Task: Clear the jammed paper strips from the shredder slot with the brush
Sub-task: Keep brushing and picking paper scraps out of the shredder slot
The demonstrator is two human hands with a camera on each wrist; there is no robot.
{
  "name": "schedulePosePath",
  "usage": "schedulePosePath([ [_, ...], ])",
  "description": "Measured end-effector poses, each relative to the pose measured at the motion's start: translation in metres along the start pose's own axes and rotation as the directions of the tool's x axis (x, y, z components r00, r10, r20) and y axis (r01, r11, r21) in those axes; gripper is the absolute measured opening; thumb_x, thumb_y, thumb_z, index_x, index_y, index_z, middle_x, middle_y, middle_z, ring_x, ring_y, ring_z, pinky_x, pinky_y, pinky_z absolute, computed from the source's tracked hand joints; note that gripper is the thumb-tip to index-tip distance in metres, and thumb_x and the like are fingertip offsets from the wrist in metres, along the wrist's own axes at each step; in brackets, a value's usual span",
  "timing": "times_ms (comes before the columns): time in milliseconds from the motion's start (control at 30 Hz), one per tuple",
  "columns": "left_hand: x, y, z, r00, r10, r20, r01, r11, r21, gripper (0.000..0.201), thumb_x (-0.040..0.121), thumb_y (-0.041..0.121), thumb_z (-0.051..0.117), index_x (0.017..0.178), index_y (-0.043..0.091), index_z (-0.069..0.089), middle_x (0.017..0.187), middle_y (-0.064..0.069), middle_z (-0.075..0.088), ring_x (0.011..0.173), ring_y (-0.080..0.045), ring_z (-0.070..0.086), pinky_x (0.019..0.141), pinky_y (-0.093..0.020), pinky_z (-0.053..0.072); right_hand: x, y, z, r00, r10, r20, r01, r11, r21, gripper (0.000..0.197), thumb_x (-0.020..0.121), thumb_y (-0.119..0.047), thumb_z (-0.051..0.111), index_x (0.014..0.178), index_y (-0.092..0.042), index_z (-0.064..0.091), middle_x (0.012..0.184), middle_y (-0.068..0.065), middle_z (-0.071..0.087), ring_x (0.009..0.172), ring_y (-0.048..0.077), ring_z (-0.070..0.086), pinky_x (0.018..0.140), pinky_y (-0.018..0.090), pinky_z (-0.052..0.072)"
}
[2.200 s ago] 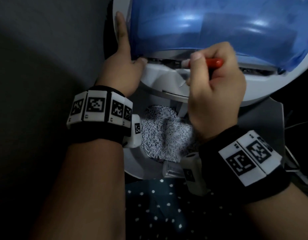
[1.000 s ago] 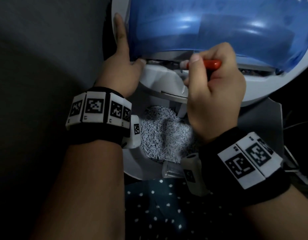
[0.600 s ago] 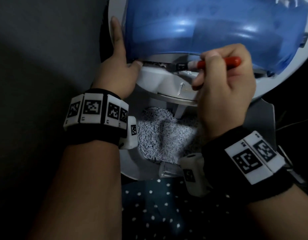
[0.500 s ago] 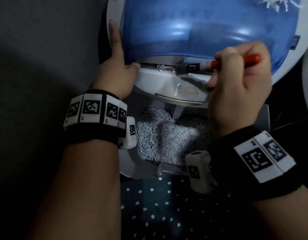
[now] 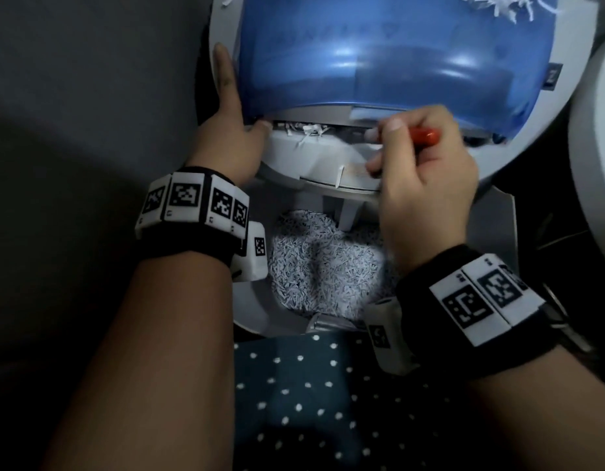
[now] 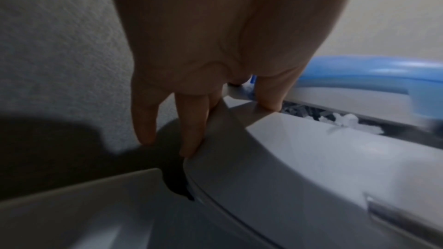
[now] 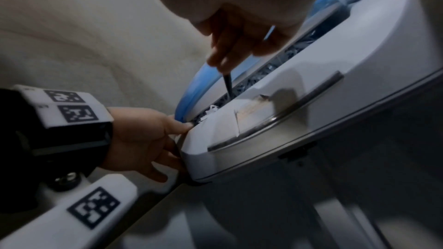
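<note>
The shredder head (image 5: 294, 158), grey with a blue see-through cover (image 5: 379, 52), lies tilted over its bin. Jammed white paper strips (image 5: 306, 130) stick out of the slot's left end, also seen in the left wrist view (image 6: 345, 120). My right hand (image 5: 384, 144) grips a brush by its red handle (image 5: 425, 136). In the right wrist view the dark brush tip (image 7: 227, 84) dips into the slot, right of the strips (image 7: 212, 110). My left hand (image 5: 234, 110) steadies the head's left edge, fingers (image 6: 191, 130) straight along its side, thumb on its top beside the slot.
Below the head, the open bin (image 5: 253, 314) holds a heap of shredded paper (image 5: 321, 266). Loose shreds (image 5: 498, 8) lie on the blue cover at the top right. A dark polka-dot cloth (image 5: 311, 385) is at the near side, a pale round object (image 5: 593, 164) at the right.
My right hand swept the brush to the right along the slot and has come part of the way back left. White strips now show at the slot's left end. The left hand stayed put.
</note>
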State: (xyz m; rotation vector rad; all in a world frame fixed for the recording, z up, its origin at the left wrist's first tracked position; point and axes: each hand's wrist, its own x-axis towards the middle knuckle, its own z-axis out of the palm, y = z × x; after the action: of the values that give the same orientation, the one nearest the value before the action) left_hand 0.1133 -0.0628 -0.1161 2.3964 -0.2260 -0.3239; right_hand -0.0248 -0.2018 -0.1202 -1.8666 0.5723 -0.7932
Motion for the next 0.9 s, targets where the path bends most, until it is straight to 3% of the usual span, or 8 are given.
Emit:
schedulePosePath([
  [67, 0.001, 0.0, 0.0, 1.0, 0.001, -0.002, -0.001, 1.0, 0.002, 0.086, 0.102, 0.025, 0.047, 0.154, 0.035, -0.02, 0.148, -0.005, 0.049, 0.119, -0.022, 0.058, 0.093, -0.019, 0.033, 0.003, 0.002, -0.001, 0.996, -0.044, -0.073, 0.041, 0.998, -0.044, 0.015, 0.096, -0.038, 0.047, 0.081, -0.036, 0.047, 0.075, 0.002, 0.068, 0.07, 0.025, 0.066, 0.071, 0.05, 0.052],
  [100, 0.001, 0.0, 0.0, 1.0, 0.001, -0.002, -0.001, 1.0, 0.003, 0.086, 0.102, 0.024, 0.047, 0.154, 0.034, -0.02, 0.15, -0.004, 0.048, 0.121, -0.023, 0.057, 0.093, -0.019, 0.033, 0.001, 0.002, 0.001, 0.996, -0.067, -0.05, 0.065, 0.996, -0.056, 0.013, 0.098, -0.036, 0.047, 0.085, -0.035, 0.049, 0.076, 0.002, 0.068, 0.072, 0.025, 0.067, 0.071, 0.049, 0.053],
  [233, 0.0, 0.0, 0.0, 1.0, 0.014, -0.004, -0.014, 1.0, 0.012, 0.087, 0.102, 0.024, 0.048, 0.154, 0.034, -0.021, 0.154, -0.001, 0.043, 0.12, -0.024, 0.057, 0.089, -0.02, 0.035, -0.012, 0.0, 0.016, 0.985, -0.044, 0.167, 0.042, 0.999, 0.013, 0.015, 0.099, -0.031, 0.051, 0.101, -0.026, 0.065, 0.08, -0.004, 0.071, 0.081, 0.019, 0.07, 0.079, 0.046, 0.054],
  [400, 0.001, -0.001, 0.0, 1.0, -0.002, 0.001, 0.002, 1.0, -0.007, 0.087, 0.102, 0.025, 0.049, 0.154, 0.036, -0.02, 0.149, -0.003, 0.048, 0.119, -0.023, 0.058, 0.091, -0.022, 0.037, -0.004, 0.0, 0.014, 1.0, -0.016, 0.011, 0.015, 0.998, 0.063, 0.016, 0.099, -0.028, 0.051, 0.086, -0.035, 0.053, 0.067, 0.0, 0.065, 0.067, 0.018, 0.063, 0.069, 0.041, 0.052],
  [533, 0.0, -0.001, 0.001, 1.0, -0.007, -0.008, 0.007, 1.0, -0.001, 0.088, 0.101, 0.027, 0.05, 0.154, 0.036, -0.02, 0.147, -0.006, 0.051, 0.119, -0.027, 0.059, 0.09, -0.023, 0.036, -0.016, -0.001, 0.026, 0.979, -0.04, 0.201, 0.024, 0.996, 0.083, 0.01, 0.099, -0.027, 0.053, 0.1, -0.033, 0.06, 0.081, -0.008, 0.07, 0.082, 0.013, 0.069, 0.081, 0.037, 0.055],
  [600, -0.001, -0.001, 0.0, 1.0, -0.007, -0.001, 0.007, 1.0, -0.003, 0.089, 0.101, 0.027, 0.051, 0.154, 0.036, -0.02, 0.148, -0.004, 0.051, 0.12, -0.023, 0.058, 0.091, -0.022, 0.035, -0.017, 0.001, 0.028, 0.968, -0.005, 0.25, -0.03, 0.99, 0.137, 0.012, 0.096, -0.023, 0.054, 0.097, -0.03, 0.063, 0.077, -0.008, 0.069, 0.078, 0.013, 0.068, 0.081, 0.035, 0.054],
  [733, -0.002, -0.001, -0.001, 1.0, -0.01, 0.014, 0.01, 1.0, 0.014, 0.088, 0.1, 0.026, 0.05, 0.154, 0.037, -0.019, 0.138, -0.006, 0.057, 0.094, -0.013, 0.054, 0.086, -0.024, 0.038, -0.008, 0.002, 0.024, 0.997, 0.027, 0.075, -0.04, 0.983, 0.177, 0.018, 0.093, -0.021, 0.053, 0.084, -0.035, 0.06, 0.068, -0.008, 0.063, 0.069, 0.015, 0.063, 0.071, 0.031, 0.05],
  [900, 0.0, -0.003, 0.0, 1.0, -0.004, 0.014, 0.004, 0.999, 0.039, 0.088, 0.1, 0.027, 0.048, 0.153, 0.036, -0.021, 0.131, -0.009, 0.061, 0.085, -0.015, 0.054, 0.083, -0.028, 0.041, -0.015, -0.002, 0.034, 0.961, 0.051, 0.272, -0.102, 0.979, 0.174, 0.014, 0.096, -0.025, 0.054, 0.103, -0.028, 0.066, 0.079, -0.009, 0.072, 0.082, 0.006, 0.07, 0.082, 0.025, 0.053],
])
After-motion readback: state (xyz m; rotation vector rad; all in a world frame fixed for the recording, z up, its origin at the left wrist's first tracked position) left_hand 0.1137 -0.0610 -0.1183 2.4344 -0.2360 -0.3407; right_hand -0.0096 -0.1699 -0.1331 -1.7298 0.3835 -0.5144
